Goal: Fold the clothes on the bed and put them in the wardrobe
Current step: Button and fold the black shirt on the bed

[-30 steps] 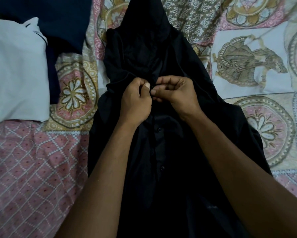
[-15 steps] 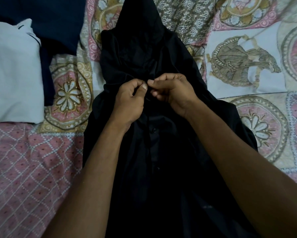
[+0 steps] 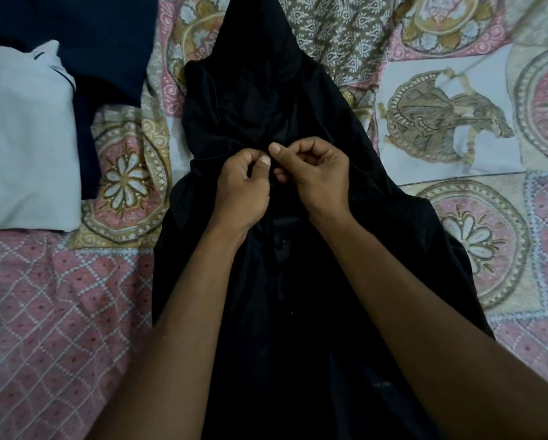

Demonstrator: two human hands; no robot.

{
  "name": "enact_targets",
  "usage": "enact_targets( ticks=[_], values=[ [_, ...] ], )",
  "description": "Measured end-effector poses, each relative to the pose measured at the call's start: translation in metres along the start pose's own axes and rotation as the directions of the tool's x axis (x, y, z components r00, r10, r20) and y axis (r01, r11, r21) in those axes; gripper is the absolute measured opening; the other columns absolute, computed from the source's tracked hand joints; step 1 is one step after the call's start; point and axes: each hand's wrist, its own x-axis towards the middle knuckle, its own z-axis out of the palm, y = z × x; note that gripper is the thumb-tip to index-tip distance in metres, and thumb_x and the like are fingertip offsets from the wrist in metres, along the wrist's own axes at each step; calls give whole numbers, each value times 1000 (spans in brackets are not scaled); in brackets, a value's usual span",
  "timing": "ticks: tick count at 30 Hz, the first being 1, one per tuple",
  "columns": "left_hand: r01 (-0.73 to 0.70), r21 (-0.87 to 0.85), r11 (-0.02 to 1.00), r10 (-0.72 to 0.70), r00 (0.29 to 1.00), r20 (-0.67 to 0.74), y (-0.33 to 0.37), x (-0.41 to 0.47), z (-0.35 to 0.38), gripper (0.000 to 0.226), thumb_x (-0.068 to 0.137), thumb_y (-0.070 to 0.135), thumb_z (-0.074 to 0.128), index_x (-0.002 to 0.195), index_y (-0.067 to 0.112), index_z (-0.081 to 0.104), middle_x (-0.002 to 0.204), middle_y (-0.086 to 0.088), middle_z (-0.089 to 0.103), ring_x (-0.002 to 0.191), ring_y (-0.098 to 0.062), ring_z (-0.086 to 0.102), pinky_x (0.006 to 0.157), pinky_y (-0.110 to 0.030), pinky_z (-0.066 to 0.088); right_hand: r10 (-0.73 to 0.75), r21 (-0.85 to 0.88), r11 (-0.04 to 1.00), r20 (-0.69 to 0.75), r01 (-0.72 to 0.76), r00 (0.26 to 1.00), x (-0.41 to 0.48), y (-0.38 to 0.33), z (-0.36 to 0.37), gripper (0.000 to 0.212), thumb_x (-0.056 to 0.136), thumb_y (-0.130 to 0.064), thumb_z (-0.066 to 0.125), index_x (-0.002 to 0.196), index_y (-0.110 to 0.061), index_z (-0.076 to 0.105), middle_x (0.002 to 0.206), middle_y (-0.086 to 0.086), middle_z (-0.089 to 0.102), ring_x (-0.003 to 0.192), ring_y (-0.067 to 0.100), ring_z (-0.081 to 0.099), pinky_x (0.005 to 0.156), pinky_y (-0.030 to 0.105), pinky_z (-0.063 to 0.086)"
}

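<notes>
While the black garment (image 3: 234, 122) lies spread on the bedspread (image 3: 60, 312), the left hand (image 3: 242, 188) and right hand (image 3: 317, 173) pinch its front opening with curled fingers; a white cloth (image 3: 22, 138) lies at nine o'clock.

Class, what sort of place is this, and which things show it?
Probably a bedroom: a patterned bedspread covers the surface, a black garment lies spread on it, and a white garment and a navy garment lie alongside.

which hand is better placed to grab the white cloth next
Left, probably. The left hand pinches the black garment on the side nearer the white cloth; the right hand would have to cross.
</notes>
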Motion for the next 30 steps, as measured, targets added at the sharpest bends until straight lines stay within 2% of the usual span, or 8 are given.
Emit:
enact_targets(
  ticks=[3,8,12,15,19,21,26,30],
  values=[
    [0,-5,1000,0,998,-60,1,0,5,22,103,20,47,92,14,65,68,11,61,58,8,55,57,-10,44,-52,23,998,0,51,999,-5,2,-3,5,84,-3,78,83,0,74,73,8,72,67,16,68,68,26,56],
    [-7,11,1000,8,995,-100,1,0,9,19,103,18,45,92,14,60,71,9,57,56,11,54,53,-6,40,-84,-28,996,12,84,996,-10,8,-7,13,79,0,81,90,5,76,84,15,77,81,25,75,77,31,59],
    [1,6,1000,-1,997,-82,0,1,6,19,103,19,47,92,15,61,72,11,58,58,10,54,56,-8,42,-100,-110,989,-7,98,995,-9,11,-6,11,82,-5,81,88,3,76,81,12,76,76,22,74,74,31,60],
    [-18,14,1000,19,997,-72,-1,1,5,19,103,19,48,90,14,62,71,11,60,60,9,55,57,-9,42,-99,-176,980,7,98,995,-9,13,-7,11,85,-9,79,86,1,75,75,8,74,66,14,69,67,27,56],
    [-25,21,999,27,996,-80,-2,1,5,19,102,20,49,89,14,62,76,7,65,66,3,59,62,-14,47,-88,-169,981,33,93,996,-8,12,-8,9,86,-8,77,84,0,75,70,4,72,62,9,66,64,23,51],
    [-24,29,999,25,998,-52,-3,2,3,20,102,21,49,87,16,62,76,7,65,68,0,60,65,-16,49,-60,-145,987,57,68,997,-7,10,-9,8,87,-6,75,81,1,75,70,6,71,64,11,65,65,24,52],
    [-43,50,998,41,998,42,-1,1,-7,20,103,22,50,85,20,61,69,14,60,64,9,55,61,-9,43,26,-64,998,108,-19,994,-5,5,-12,7,85,-3,75,80,2,74,71,10,71,70,19,67,71,29,56],
    [-30,16,999,26,984,174,-4,4,-18,22,102,23,51,83,25,63,72,16,62,72,4,57,72,-18,45,48,-72,997,184,-36,982,-4,4,-16,7,85,-2,73,78,0,73,70,11,69,67,17,65,69,26,54]
  ],
)
